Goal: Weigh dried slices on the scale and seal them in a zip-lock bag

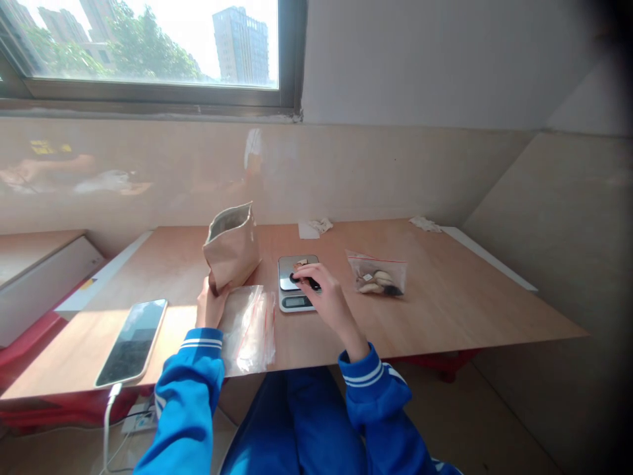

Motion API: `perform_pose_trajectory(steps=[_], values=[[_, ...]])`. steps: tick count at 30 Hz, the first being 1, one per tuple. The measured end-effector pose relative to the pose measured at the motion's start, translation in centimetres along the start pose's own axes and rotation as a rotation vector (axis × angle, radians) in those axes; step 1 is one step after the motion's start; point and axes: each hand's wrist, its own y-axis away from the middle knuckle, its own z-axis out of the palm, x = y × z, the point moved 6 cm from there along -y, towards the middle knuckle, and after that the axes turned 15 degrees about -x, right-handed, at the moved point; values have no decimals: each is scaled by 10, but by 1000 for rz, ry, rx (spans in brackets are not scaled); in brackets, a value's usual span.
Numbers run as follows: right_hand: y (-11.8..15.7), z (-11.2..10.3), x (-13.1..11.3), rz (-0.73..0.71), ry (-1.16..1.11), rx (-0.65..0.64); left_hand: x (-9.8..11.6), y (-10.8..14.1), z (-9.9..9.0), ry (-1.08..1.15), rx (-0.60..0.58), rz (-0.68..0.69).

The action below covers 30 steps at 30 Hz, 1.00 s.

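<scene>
My left hand [211,302] is wrapped round the lower part of an open tan pouch [232,247], which stands upright on the table. My right hand [319,287] is over a small digital scale [297,303], its fingers bent down at dark and brownish pieces [301,265] on the metal plate. Whether those fingers grip a piece is too small to tell. Beside the scale, several flat clear zip bags [250,330] lie near my left wrist. To the right sits a closed clear bag [378,276] with pale and dark pieces inside.
A phone [132,343] with a white charging cable [107,419] lies at the table's left. Crumpled white paper [320,225] and another crumpled scrap [425,224] are at the back edge, by the wall. The wooden table [445,310] ends near my legs.
</scene>
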Motion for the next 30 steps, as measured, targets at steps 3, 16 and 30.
perform_pose_trajectory(steps=[3, 16, 30], values=[[-5, 18, 34, 77, 37, -52, -1, 1, -1, 10, 16, -19], [-15, 46, 77, 170, 375, -90, -2, 2, -1, 18, 6, -69], [-4, 61, 73, 236, 540, -90, 1, 4, -1, 19, -15, -38]])
